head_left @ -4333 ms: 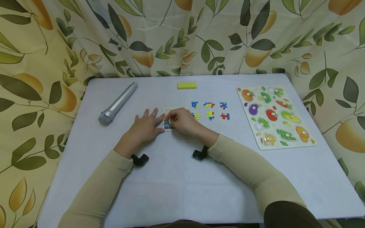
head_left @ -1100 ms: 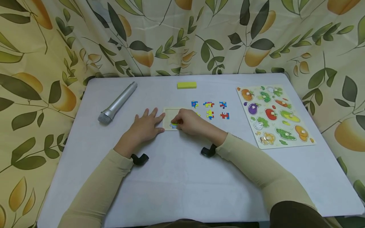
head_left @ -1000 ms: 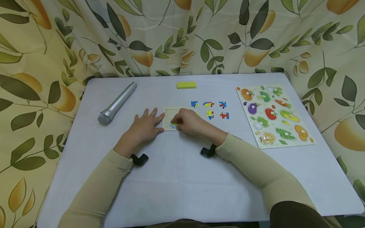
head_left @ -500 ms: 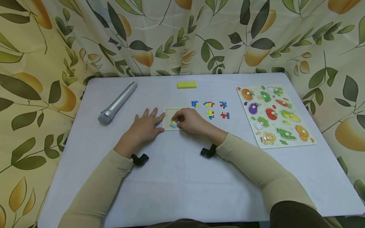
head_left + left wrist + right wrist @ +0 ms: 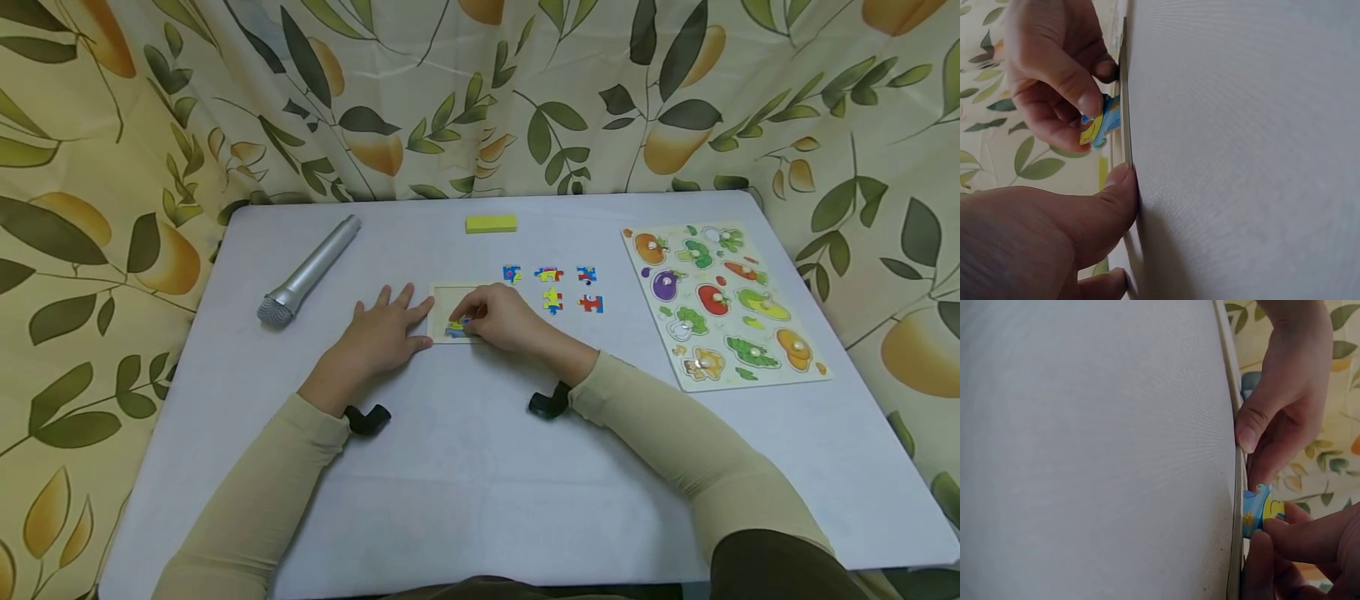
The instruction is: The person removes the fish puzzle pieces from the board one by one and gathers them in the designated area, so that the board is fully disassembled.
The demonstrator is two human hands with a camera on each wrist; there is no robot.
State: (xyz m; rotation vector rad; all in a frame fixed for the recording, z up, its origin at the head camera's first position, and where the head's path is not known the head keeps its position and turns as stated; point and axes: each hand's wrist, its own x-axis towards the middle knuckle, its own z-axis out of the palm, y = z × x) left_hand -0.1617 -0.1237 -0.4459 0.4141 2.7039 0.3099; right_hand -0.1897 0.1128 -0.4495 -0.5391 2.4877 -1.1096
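My left hand (image 5: 377, 335) lies palm down with fingers spread, its forefinger and thumb touching the left edge of a small pale puzzle tray (image 5: 448, 297). My right hand (image 5: 506, 319) reaches over the tray and covers its right part. Between right thumb and fingers I pinch a blue and yellow jigsaw piece (image 5: 1255, 511). In the right wrist view this piece stands tilted up, its lower edge at the tray. The left wrist view shows the left thumb (image 5: 1124, 194) against the tray's rim. To the right lie several loose jigsaw pieces (image 5: 552, 301) in two rows.
A silver microphone (image 5: 309, 273) lies at the left. At the back sits a yellow block (image 5: 491, 224). A vegetable peg-puzzle board (image 5: 723, 308) takes up the right side of the white table (image 5: 480, 508). A patterned cloth (image 5: 480, 100) hangs behind.
My right hand has shifted slightly right from the tray's left corner, and the piece with it. Over the last second the piece has changed tilt in my fingers. My left hand stays put.
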